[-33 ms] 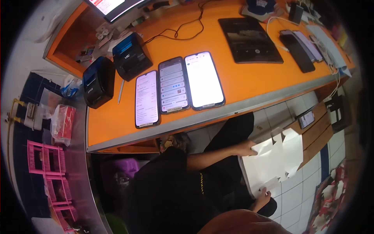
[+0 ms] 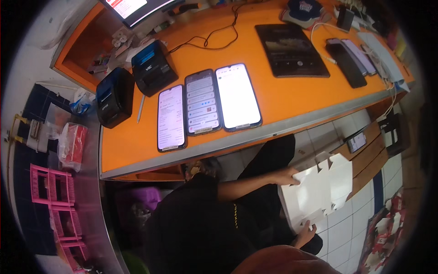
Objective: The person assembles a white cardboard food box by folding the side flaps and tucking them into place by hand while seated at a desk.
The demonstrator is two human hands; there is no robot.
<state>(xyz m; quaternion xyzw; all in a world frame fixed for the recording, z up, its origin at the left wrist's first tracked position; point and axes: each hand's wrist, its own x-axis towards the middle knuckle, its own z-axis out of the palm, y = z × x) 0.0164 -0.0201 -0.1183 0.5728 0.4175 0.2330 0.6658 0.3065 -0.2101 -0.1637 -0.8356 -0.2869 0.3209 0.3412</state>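
A white unfolded cardboard box blank (image 2: pixel 312 185), with slots and flaps cut along its edges, lies across my lap over my dark trousers. What looks like further sheets shows beneath its left edge. My left hand (image 2: pixel 287 176) is closed on the blank's upper left corner, thumb on top. At the lower edge, my right hand (image 2: pixel 305 234) pinches a narrow flap between thumb and fingers. My right forearm is mostly hidden.
An orange desk (image 2: pixel 283 102) carries three lit phones (image 2: pixel 237 96), two black printers (image 2: pixel 154 67), a tablet (image 2: pixel 292 51), cables and a cap (image 2: pixel 305 11). Pink racks (image 2: pixel 52 185) stand at left. Another phone (image 2: pixel 357 142) rests on brown cardboard (image 2: pixel 372 157); red-and-white pieces (image 2: pixel 383 237) lie lower right.
The view has shifted slightly. Both hands keep their hold on the box blank, which sits almost as before, its top surface tilted a little differently.
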